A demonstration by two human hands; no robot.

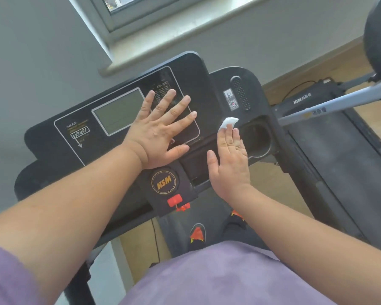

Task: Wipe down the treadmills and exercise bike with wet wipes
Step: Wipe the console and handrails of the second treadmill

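I stand on a black treadmill facing its console point(79, 137), which has a grey display screen point(117, 111). My left hand point(161, 130) lies flat on the console panel with fingers spread, just right of the screen. My right hand point(228, 159) reaches forward with straight fingers, and a small folded white wet wipe point(228, 122) sits under its fingertips against the console beside the round cup holder point(259, 139).
A second treadmill point(339, 155) stands to the right, with a grey bar point(339, 102) crossing above it. A red safety key point(174, 200) hangs below the HSM logo. A wall and window sill point(185, 38) lie ahead. A black padded object point(379, 36) is at the right edge.
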